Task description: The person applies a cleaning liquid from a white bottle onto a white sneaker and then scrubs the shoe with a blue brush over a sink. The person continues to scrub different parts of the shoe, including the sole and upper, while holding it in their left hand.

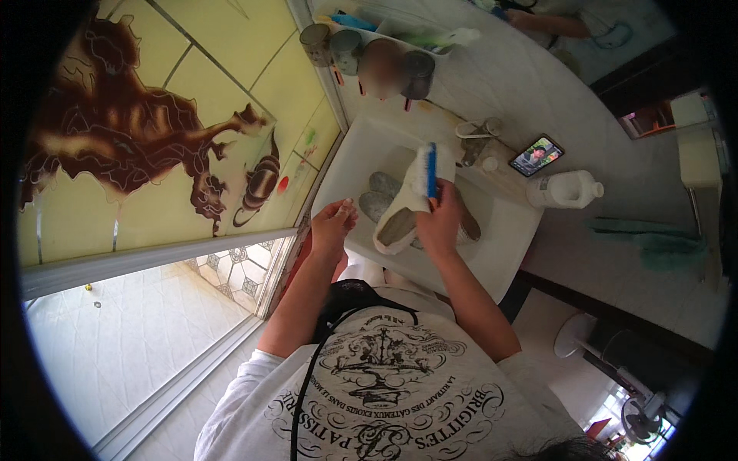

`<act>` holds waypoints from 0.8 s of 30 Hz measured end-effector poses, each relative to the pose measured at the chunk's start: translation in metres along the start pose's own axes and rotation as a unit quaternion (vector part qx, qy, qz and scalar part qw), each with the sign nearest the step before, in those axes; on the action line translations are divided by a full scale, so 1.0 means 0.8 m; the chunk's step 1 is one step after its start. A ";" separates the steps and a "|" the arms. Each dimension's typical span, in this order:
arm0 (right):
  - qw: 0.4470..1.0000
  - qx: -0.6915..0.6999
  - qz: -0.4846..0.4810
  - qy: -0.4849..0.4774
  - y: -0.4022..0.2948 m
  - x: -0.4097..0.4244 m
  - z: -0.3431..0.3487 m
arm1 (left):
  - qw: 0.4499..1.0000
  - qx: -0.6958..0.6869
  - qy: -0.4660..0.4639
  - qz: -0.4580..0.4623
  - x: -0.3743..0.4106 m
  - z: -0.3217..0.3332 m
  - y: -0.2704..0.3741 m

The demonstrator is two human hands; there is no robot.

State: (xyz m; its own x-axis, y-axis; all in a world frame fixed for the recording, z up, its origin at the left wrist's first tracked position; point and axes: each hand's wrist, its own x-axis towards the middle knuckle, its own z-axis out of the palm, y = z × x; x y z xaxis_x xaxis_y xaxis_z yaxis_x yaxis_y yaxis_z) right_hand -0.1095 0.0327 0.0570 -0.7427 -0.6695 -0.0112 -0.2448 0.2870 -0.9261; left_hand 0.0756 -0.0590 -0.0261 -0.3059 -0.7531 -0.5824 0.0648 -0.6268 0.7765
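Note:
My right hand (pixel 439 219) grips a scrub brush with a blue back (pixel 431 173) and white bristles. The bristles lie against the upper of a white shoe (pixel 398 201), whose opening faces me. This shoe rests in a white sink (pixel 501 230). Partly behind my right hand is a second shoe (pixel 470 222) with a brownish inside. Two grey insoles (pixel 380 190) lie to the left of the white shoe. My left hand (pixel 333 226) hovers at the sink's left side with fingers curled and thumb near the fingertips; whether a small white bit there is foam or an object is unclear.
A faucet (pixel 481 135) stands at the sink's back edge. To its right are a phone (pixel 537 155) with a lit screen and a white plastic jug (pixel 565 190). Several cups (pixel 418 75) hang under a wall shelf (pixel 392 29). A patterned sliding door (pixel 173 138) borders the left.

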 end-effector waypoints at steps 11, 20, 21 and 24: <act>0.992 -0.008 0.116 0.043 0.057 -0.052 -0.057 | 0.897 0.438 -0.038 0.049 0.106 0.061 -0.080; 0.979 -0.013 0.198 0.047 0.101 -0.077 -0.071 | 0.663 0.656 -0.164 0.322 0.232 0.153 -0.172; 0.979 -0.029 0.198 0.038 0.096 -0.077 -0.073 | 0.638 0.670 -0.200 0.322 0.252 0.152 -0.183; 0.985 -0.047 0.161 0.043 0.099 -0.081 -0.076 | 0.642 0.681 -0.255 0.242 0.267 0.155 -0.190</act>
State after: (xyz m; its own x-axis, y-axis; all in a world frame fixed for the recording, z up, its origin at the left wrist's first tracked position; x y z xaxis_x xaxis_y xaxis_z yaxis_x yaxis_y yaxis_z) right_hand -0.1185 0.1401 0.0074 -0.8402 -0.4745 -0.2627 -0.0423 0.5403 -0.8404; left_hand -0.1172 -0.0998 -0.2390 -0.8567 -0.4128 -0.3094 -0.5158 0.6741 0.5288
